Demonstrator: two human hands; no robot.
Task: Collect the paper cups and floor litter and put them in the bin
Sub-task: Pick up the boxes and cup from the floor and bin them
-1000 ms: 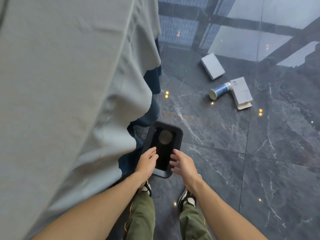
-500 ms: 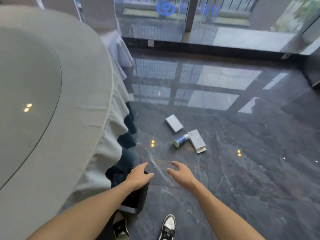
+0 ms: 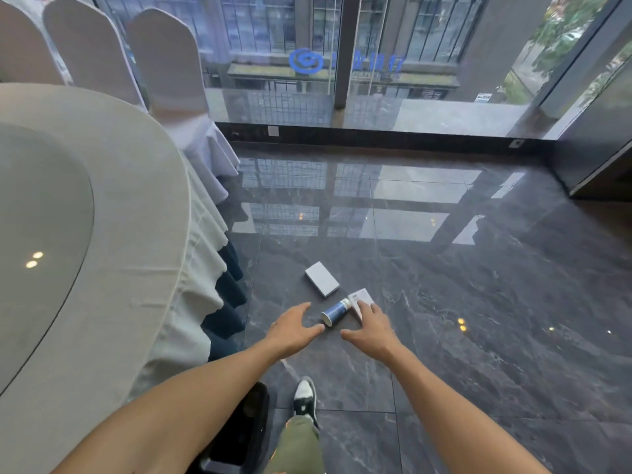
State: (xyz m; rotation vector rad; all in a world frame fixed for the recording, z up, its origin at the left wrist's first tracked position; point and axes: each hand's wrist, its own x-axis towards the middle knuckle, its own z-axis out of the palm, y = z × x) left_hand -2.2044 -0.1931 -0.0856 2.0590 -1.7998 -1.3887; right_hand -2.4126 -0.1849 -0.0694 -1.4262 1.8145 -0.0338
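Both hands have left the bin [image 3: 239,436], now at the feet | left hand [image 3: 292,331], right hand [image 3: 371,328] spread, holding nothing | paper cup [image 3: 336,312] lies sideways on floor between two boxes [image 3: 322,279] | likely light, crushable: grip mid-wall gently.

Open dark floor [image 3: 478,336] ahead and to the right, wide passage there. Blocked on the left by draped round table [image 3: 102,234], cloth hanging to the floor. Litter cluster straight ahead: white box [image 3: 322,279], blue paper cup [image 3: 337,312] on its side, second white box [image 3: 360,299] apparently touching it. Black bin [image 3: 246,429] low beside table edge, partly hidden by left arm. Covered chairs [image 3: 164,63] beyond table.
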